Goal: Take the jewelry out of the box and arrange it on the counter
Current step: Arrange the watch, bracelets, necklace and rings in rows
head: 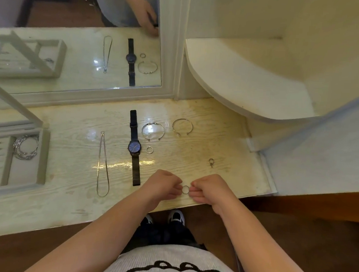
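Head view: left hand [163, 186] and right hand [210, 190] meet at the near edge of the counter [216, 142], fingers curled, each pinching one side of the silver ring [185, 189]; ring sits right between the fingertips, thin plain hoop, opening facing up at the camera, no long axis; cannot tell if it touches the wood

Beyond the right hand: small clasp-like piece [211, 162], apart from the rest; just left of the left hand: watch [134, 147], dark mesh strap, blue dial, long axis near-to-far; loose ring [149, 150] just right of the dial; further back left cuff [153, 131] and right cuff [182, 126], gaps towards the person; necklace [103, 163] doubled, parallel to the watch on its left; far left the open box [44, 157], grey-lined, bangle bundle [25, 147] in its right compartment; mirror [74, 55] behind
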### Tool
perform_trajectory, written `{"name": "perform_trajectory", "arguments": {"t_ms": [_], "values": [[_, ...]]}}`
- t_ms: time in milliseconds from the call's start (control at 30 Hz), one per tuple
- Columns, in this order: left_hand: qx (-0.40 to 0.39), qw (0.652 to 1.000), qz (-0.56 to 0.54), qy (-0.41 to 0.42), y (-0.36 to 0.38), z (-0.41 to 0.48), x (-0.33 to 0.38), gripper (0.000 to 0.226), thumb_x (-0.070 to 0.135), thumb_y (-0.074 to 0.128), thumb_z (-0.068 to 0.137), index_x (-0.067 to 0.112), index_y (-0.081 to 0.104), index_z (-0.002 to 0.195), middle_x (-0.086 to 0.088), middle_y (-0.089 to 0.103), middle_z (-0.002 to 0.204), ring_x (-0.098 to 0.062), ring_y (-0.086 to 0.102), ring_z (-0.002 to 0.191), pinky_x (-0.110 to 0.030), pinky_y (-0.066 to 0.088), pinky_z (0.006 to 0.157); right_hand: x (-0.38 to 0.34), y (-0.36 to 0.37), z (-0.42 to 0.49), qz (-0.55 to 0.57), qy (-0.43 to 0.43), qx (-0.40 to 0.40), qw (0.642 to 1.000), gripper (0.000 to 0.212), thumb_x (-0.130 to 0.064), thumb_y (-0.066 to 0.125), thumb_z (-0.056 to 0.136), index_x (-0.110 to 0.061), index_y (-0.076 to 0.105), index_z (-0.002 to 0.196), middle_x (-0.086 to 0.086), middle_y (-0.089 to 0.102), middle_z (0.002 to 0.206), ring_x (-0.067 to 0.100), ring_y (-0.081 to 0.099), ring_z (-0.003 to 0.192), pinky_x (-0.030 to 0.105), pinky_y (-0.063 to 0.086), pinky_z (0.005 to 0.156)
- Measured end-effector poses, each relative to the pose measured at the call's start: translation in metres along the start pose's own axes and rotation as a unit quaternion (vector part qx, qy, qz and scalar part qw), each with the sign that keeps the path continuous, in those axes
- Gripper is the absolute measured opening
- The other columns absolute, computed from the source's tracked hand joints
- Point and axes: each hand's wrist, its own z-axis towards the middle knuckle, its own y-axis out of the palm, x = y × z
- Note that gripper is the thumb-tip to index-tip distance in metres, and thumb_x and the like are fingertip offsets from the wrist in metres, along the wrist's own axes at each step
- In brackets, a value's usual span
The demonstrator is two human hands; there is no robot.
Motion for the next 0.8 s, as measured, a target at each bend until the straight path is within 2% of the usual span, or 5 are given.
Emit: {"name": "perform_trajectory", "arguments": {"t_ms": [233,333,400,533,800], "values": [[0.01,1.0,-0.022,-0.002,-0.001,0.003,-0.004,0.015,0.007,0.058,0.091,-0.004,0.065,0.099,-0.022,0.07,0.097,-0.03,0.07,0.088,-0.039,0.057,0.084,0.011,0.01,0.007,-0.075,-0.062,0.039,0.994,0.009,0.0,0.067,0.083,0.003,0.071,0.092,0.017,0.068,0.077,0.018,0.065,0.064,0.025,0.059,0.065],[0.012,0.999,-0.039,0.002,-0.001,0.003,-0.009,0.012,0.006,0.058,0.091,-0.001,0.066,0.093,-0.018,0.07,0.088,-0.023,0.069,0.076,-0.037,0.057,0.081,0.013,0.012,0.009,-0.084,-0.076,0.048,0.992,0.0,-0.002,0.07,0.082,-0.002,0.07,0.082,0.011,0.066,0.066,0.013,0.063,0.053,0.021,0.056,0.053],[0.012,0.999,-0.05,0.007,-0.002,0.004,-0.013,0.011,0.005,0.058,0.09,-0.001,0.067,0.091,-0.016,0.069,0.084,-0.021,0.067,0.072,-0.035,0.058,0.078,0.014,0.013,0.01,-0.086,-0.075,0.049,0.992,0.007,-0.004,0.07,0.082,-0.006,0.069,0.075,0.009,0.066,0.063,0.01,0.061,0.048,0.019,0.053,0.048],[0.032,0.998,-0.05,0.036,-0.007,0.004,-0.019,0.01,-0.001,0.065,0.084,0.0,0.07,0.093,-0.018,0.07,0.088,-0.025,0.069,0.081,-0.034,0.059,0.078,0.012,0.017,0.01,-0.077,-0.074,0.039,0.993,0.008,-0.009,0.068,0.083,-0.009,0.07,0.075,0.007,0.069,0.064,0.009,0.062,0.046,0.02,0.053,0.049],[0.126,0.989,-0.022,0.071,-0.029,0.0,-0.017,0.005,0.008,0.075,0.08,0.008,0.07,0.079,-0.005,0.072,0.067,-0.009,0.068,0.06,-0.021,0.052,0.054,-0.009,0.046,0.016,0.003,-0.104,-0.009,0.994,0.004,-0.004,0.071,0.08,-0.004,0.069,0.077,0.007,0.068,0.063,0.011,0.065,0.055,0.024,0.058,0.057]]}}
